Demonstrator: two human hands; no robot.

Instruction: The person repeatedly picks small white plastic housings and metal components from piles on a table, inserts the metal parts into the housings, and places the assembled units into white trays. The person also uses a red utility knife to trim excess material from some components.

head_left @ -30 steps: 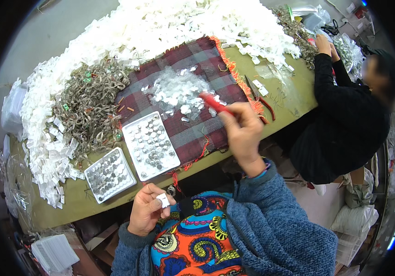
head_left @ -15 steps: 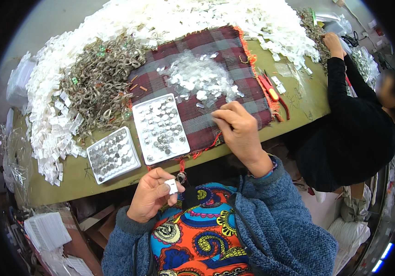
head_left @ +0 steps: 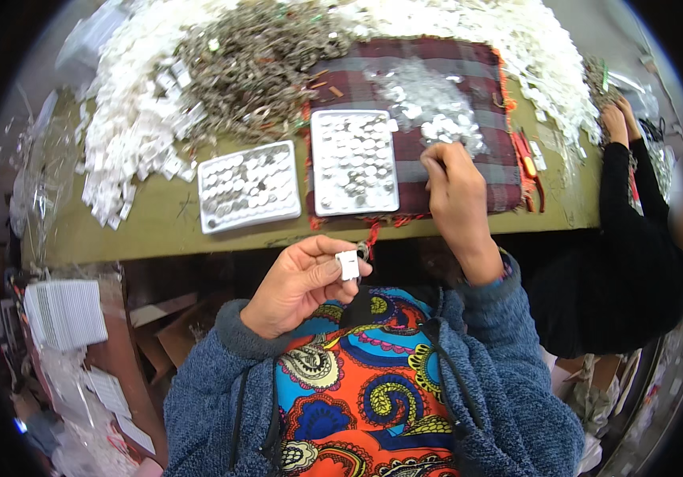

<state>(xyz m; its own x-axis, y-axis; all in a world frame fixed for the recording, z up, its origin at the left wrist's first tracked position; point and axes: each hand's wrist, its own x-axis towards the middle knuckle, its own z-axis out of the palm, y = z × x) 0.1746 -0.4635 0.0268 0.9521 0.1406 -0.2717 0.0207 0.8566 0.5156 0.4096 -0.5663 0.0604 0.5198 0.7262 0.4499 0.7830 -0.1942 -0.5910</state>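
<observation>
My left hand (head_left: 297, 286) pinches a small white plastic casing (head_left: 348, 266) with a thin dark slot, held just off the table's near edge. Behind its fingertips a small dark ring-like piece partly shows. Over the near part of a plaid cloth (head_left: 341, 75) is my right hand (head_left: 461, 195), its thumb and fingertips pressed together; what they hold, if anything, is hidden. Just beyond those fingers lies a loose heap of small clear plastic pieces (head_left: 437, 99). A white tray (head_left: 317, 171) of round silver discs sits left of my right hand, with a second such tray (head_left: 208, 222) beside it.
White plastic pieces (head_left: 130, 103) are heaped along the table's far and left sides. A tangle of grey-brown parts (head_left: 250, 75) lies behind the trays. Red-handled pliers (head_left: 529, 167) rest right of the cloth. At the right, a person in black (head_left: 616, 246) reaches onto the table.
The whole view has shifted, so table and trays appear higher and farther right. My left hand still holds the white casing. My right hand remains over the cloth with fingertips together.
</observation>
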